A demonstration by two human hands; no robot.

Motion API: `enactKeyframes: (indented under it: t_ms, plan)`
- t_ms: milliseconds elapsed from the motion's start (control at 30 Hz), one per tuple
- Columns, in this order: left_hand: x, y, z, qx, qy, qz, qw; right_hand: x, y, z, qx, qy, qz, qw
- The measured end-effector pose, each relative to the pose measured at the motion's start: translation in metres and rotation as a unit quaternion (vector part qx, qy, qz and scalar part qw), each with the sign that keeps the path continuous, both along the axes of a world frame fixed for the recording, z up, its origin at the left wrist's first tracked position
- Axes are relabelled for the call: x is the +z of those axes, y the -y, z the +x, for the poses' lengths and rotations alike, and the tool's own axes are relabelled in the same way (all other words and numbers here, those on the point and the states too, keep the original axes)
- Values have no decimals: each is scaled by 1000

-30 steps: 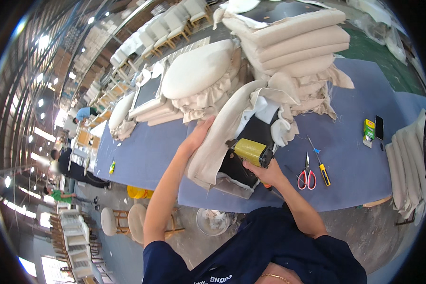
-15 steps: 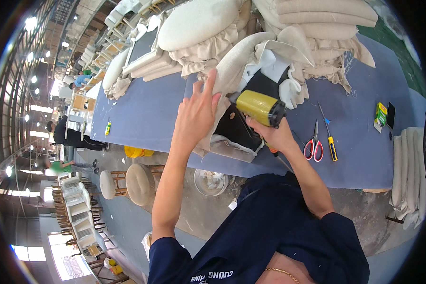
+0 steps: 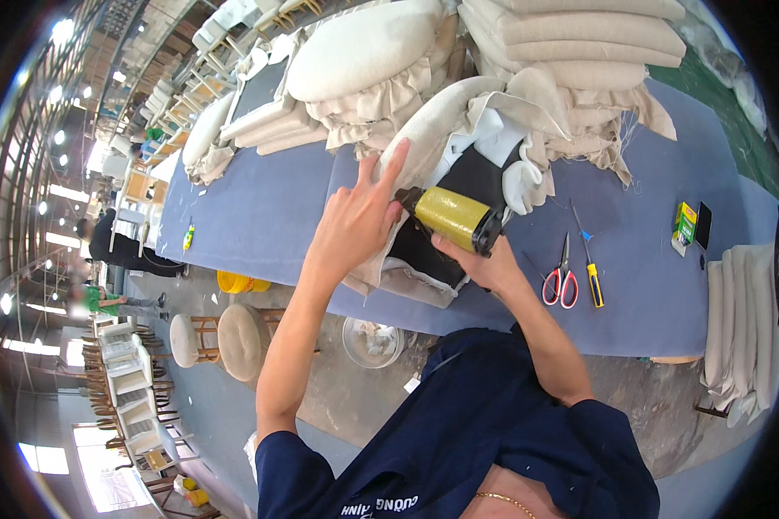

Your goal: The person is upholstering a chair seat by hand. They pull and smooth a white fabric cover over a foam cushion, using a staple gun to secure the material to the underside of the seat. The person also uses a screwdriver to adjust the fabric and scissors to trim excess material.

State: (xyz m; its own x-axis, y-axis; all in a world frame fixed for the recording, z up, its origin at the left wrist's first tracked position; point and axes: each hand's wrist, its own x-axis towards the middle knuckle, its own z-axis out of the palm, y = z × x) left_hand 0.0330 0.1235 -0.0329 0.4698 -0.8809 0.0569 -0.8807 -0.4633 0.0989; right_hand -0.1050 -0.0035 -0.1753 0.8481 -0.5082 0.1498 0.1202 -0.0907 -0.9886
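The left hand (image 3: 355, 221), its index and middle fingers extended and parted, lies against the beige fabric of an upholstered cushion (image 3: 435, 123), the thumb close to the nose of a yellow-bodied staple gun (image 3: 452, 216). The right hand (image 3: 479, 265) is wrapped around the gun's handle. The cushion rests dark underside upward on a blue-grey covered table (image 3: 645, 216), red-handled scissors (image 3: 561, 285) to its right.

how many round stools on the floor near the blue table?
2, both to the person's left: a smaller pale stool and, right of it, a larger beige stool. The table may hide others.
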Motion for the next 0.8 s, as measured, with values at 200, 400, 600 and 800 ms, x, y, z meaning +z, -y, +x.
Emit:
enactKeyframes:
  t_ms: [200, 400, 600, 800]
  plan:
    - [2, -6, 0, -10, -19, 16, 1000, -3, -15, -8, 5, -10, -29, 1000]
    - [20, -20, 4, -77, -123, 36, 989, 15, -20, -21, 55, -26, 75, 995]
    - [9, -29, 31, 98, -445, -85, 886, 20, -24, -33, -1, -28, -17, 999]
    - [-15, -52, 13, 93, -201, -77, 972, -18, -41, -24, -92, 63, -181, 977]
